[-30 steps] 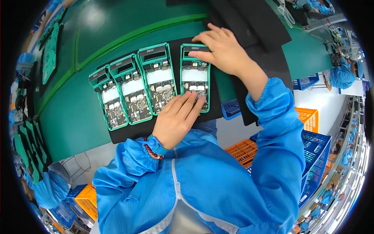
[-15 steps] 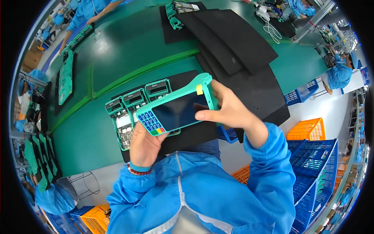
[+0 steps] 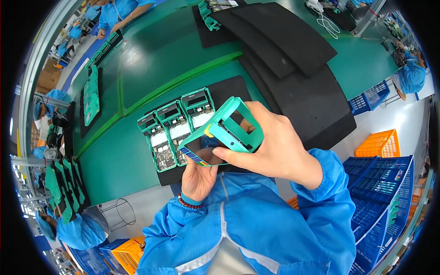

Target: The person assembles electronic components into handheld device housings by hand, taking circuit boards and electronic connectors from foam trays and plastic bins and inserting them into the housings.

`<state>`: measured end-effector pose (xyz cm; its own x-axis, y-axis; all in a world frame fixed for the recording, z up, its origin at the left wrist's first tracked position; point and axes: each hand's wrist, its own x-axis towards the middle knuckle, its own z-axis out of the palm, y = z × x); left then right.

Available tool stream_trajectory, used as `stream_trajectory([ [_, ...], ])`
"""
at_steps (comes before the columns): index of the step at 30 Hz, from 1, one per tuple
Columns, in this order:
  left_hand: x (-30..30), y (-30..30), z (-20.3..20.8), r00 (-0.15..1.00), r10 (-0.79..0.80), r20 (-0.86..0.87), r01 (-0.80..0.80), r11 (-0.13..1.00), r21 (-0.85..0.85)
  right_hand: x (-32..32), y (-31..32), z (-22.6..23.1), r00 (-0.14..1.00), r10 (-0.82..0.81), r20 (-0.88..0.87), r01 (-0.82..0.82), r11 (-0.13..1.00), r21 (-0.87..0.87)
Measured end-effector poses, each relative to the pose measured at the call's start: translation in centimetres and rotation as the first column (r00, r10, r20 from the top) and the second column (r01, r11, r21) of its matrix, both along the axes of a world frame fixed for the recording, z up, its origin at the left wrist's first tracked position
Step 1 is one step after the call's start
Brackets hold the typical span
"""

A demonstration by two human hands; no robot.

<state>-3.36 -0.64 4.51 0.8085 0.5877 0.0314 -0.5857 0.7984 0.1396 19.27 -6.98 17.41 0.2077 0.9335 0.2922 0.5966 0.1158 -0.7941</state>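
Above the near edge of the green tabletop (image 3: 105,169), one green handheld terminal (image 3: 225,137) is sitting tilted between two hands, off the black mat (image 3: 236,87). Right hand (image 3: 284,146): its grip is closing round the hollow end, thumb lying along the front beside the dark screen. Left hand (image 3: 200,181): palm turning up at the keypad end, fingers partly hiding behind the case; cannot tell whether that grip is bearing on it.

Left of the terminal, three open units (image 3: 178,130) are lying side by side on the mat, circuit boards showing, no hand touching them. Progress, as judged: one piece is up and showing its front side; setting it down is not yet done, and the three are waiting with boards uncovered.

Toward the tabletop's far right corner, black sheets (image 3: 293,36) are overlapping. At the far left, a co-worker (image 3: 117,13) is leaning near more green cases (image 3: 110,45).
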Motion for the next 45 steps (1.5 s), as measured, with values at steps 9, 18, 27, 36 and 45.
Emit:
stream_trajectory([
  [9,0.4,1.6,7.1,0.484,0.825,-0.291,0.181,0.231,0.956,12.0,3.2,-2.0,0.804,-0.116,-0.584,0.257,0.952,0.164],
  [18,7.2,-1.0,5.6,0.625,0.714,0.315,0.511,-0.679,0.526,36.8,5.2,-8.0,0.507,-0.855,-0.113,0.861,0.509,0.007],
  [27,10.9,-2.6,7.9,0.565,0.824,0.052,0.721,-0.523,0.455,39.4,4.8,-8.3,0.406,-0.649,-0.644,0.454,0.755,-0.474],
  [36,18.6,-5.0,6.6,0.592,0.353,-0.725,0.585,0.431,0.687,36.5,4.5,-4.9,0.378,-0.567,-0.732,0.555,0.771,-0.311],
  [45,18.7,-3.6,7.5,0.591,0.097,-0.801,0.428,0.804,0.412,32.6,-16.9,-6.8,0.487,-0.374,-0.79,0.355,0.911,-0.212],
])
